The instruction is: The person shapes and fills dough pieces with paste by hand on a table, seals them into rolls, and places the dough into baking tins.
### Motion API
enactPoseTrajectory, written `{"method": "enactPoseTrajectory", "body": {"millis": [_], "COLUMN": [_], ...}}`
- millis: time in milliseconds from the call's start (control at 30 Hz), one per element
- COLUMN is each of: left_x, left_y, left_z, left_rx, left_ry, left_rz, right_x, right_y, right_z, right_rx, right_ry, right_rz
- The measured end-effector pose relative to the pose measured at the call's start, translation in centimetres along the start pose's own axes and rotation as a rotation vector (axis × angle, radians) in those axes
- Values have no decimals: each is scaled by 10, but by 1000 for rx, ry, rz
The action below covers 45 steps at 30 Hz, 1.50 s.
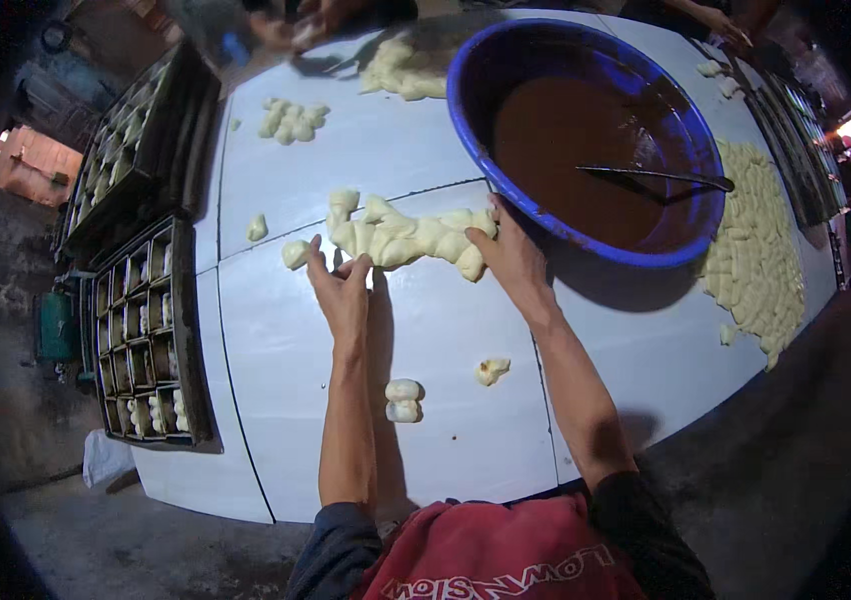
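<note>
A lumpy row of pale dough pieces [411, 237] lies on the white table in front of me. At its right end my right hand [518, 262] curls round the dough, the thumb on the near side and the fingers behind. My left hand [342, 292] is at the row's left end, fingers apart, with a small dough piece [296, 254] beside its fingertips. Another small lump [258, 227] lies farther left. Nearer to me are two joined dough pieces [404, 400] and a browned scrap of dough [492, 371].
A blue basin [586, 258] of brown liquid, with a dark-handled utensil [681, 177], stands right of the dough. Dough pieces [761, 250] cover the table's right side. Divided metal trays [134, 365] line the left edge. Other people's hands [308, 22] are at the far side.
</note>
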<state>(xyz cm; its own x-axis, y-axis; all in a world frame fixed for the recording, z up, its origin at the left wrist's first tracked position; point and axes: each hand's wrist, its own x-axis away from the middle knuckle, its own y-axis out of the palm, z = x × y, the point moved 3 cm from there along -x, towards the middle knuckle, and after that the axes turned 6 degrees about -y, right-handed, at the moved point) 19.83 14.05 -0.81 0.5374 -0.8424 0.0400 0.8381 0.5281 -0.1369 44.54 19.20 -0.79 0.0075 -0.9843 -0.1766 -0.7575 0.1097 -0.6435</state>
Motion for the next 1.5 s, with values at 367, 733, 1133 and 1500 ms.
{"method": "enactPoseTrajectory", "body": {"millis": [367,733,1133,1500], "left_x": [5,237,409,433], "left_y": [-3,245,421,456], "left_z": [4,74,75,56], "left_rx": [-955,-312,-105,-186], "left_ry": [491,-35,203,53], "left_rz": [-99,-1188,-1463,-1538], "right_x": [60,245,259,207], "right_y": [-70,-344,-476,-492], "right_z": [22,234,363,373], "right_rx": [-12,133,574,604], "right_ry": [123,662,750,914], "right_rz": [-82,920,925,803]}}
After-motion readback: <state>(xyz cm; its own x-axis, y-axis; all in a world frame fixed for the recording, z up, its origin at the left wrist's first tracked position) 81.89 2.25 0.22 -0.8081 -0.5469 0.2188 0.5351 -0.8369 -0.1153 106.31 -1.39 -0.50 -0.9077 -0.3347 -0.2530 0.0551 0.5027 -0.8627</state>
